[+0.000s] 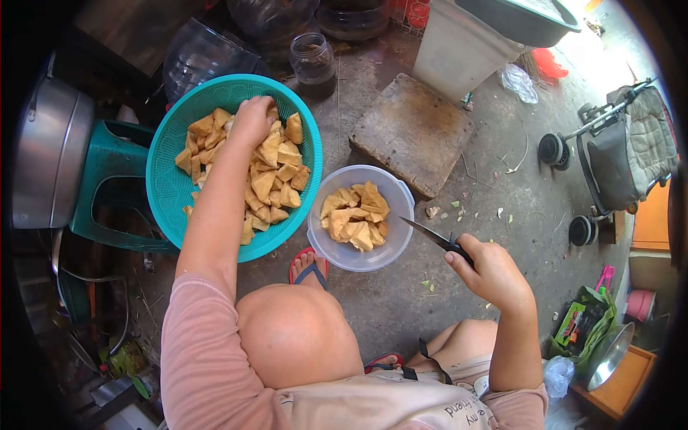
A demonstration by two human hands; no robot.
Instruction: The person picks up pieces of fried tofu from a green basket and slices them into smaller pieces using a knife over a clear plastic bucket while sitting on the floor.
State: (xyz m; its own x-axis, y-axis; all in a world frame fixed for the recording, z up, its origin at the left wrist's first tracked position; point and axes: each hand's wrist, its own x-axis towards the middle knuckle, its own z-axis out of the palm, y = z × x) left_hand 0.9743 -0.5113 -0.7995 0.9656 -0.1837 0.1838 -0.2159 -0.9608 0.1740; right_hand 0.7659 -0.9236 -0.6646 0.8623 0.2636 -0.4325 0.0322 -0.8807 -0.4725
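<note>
My left hand [252, 122] reaches into a teal mesh basket [159, 168] full of golden-brown fried tofu pieces [264, 185], mostly triangular. Its fingers curl down around a piece near the basket's far side; the fingertips are partly hidden. In my right hand [497, 274] is a knife [430, 235] with a black handle. The blade points left and away from me, its tip close to the rim of a translucent plastic bowl [362, 260]. That bowl stands on the ground right of the basket and holds more fried tofu [356, 215].
A low wooden block [412, 132] lies beyond the bowl, before a pale bin [462, 54]. A glass jar [313, 64] stands behind the basket. At left are a green plastic stool [115, 183] and metal pot [54, 154]; at right, a stroller [616, 154].
</note>
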